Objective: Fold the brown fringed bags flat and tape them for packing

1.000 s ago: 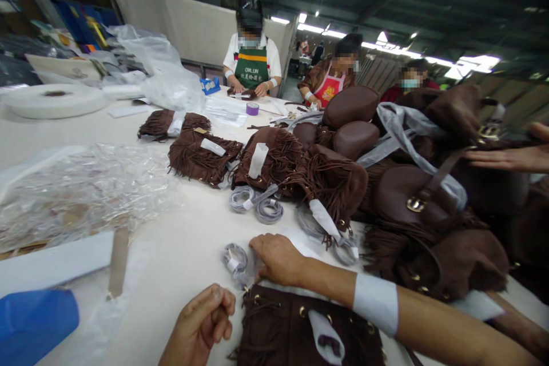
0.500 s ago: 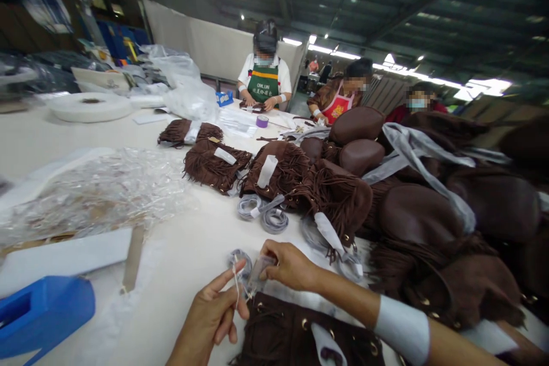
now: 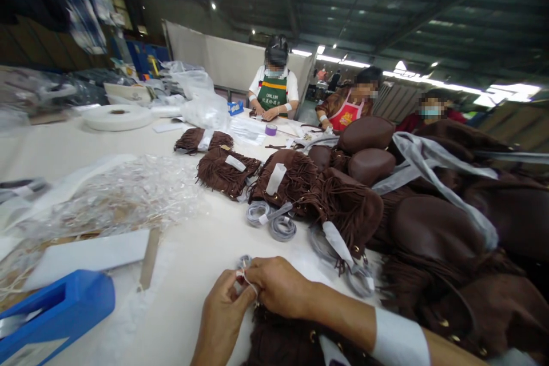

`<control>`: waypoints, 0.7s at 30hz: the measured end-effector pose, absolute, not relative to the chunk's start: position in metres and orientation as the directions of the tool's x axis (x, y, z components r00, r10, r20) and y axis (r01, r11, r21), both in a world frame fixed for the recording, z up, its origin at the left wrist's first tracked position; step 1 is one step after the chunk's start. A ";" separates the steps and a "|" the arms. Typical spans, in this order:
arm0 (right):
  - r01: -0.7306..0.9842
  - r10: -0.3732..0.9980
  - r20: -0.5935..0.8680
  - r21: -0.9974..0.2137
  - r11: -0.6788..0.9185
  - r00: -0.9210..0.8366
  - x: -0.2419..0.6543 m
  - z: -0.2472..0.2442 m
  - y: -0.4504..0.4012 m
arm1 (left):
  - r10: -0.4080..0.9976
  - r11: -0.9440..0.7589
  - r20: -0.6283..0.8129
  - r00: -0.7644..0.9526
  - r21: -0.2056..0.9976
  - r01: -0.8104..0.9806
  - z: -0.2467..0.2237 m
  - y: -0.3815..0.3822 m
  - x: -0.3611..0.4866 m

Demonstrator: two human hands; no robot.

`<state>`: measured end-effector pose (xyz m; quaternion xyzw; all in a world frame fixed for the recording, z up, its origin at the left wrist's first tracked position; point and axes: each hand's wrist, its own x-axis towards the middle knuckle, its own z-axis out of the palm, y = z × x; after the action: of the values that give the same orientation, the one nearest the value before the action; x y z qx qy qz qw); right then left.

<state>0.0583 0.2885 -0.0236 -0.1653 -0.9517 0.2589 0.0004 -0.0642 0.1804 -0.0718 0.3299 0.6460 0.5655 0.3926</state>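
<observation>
Both hands have come together since half a second ago, when a gap lay between the left hand [image 3: 223,311] and the right hand [image 3: 281,286]. Now their fingertips meet, closed on a thin white string [image 3: 253,284] that loops across them; the overlapping fingers partly hide exactly where each one grips it. A small grey coil [image 3: 244,261] shows just beyond the fingertips, mostly covered by them. Below the right hand and forearm lies a dark brown fringed bag [image 3: 278,340] with metal rings, partly hidden by that arm, which wears a white band [image 3: 398,334].

Farther out from the hands, two grey coils [image 3: 283,229] rest side by side on the white table [image 3: 206,246], close to a row of brown fringed bags [image 3: 289,174] with white wraps. Right of the right hand, more brown bags [image 3: 433,223] are heaped up. Left of the left hand sit a blue tape dispenser [image 3: 81,303] and, beyond it, a crinkled pile of clear plastic [image 3: 146,194]. Across the table, a person in a green apron [image 3: 272,94] bends over the surface.
</observation>
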 end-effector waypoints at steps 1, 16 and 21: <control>0.293 0.305 -0.075 -0.563 0.773 -0.949 0.057 -0.026 0.289 | 0.879 0.142 -0.128 -0.459 0.990 -0.004 -0.070 0.181 -0.064; 0.302 0.399 -0.515 -0.821 -0.485 -0.759 0.088 -0.034 0.294 | 0.926 0.237 -0.133 -0.353 0.932 0.273 -0.072 0.150 -0.087; 0.515 0.494 -0.595 -0.801 -0.305 -0.634 0.100 -0.056 0.291 | 0.834 0.332 -0.187 -0.520 0.922 0.201 -0.067 0.114 -0.094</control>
<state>0.1004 0.2911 -0.0560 -0.4280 -0.5896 0.6849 -0.0076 -0.0935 0.1137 -0.0666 0.3496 0.7402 0.4603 0.3434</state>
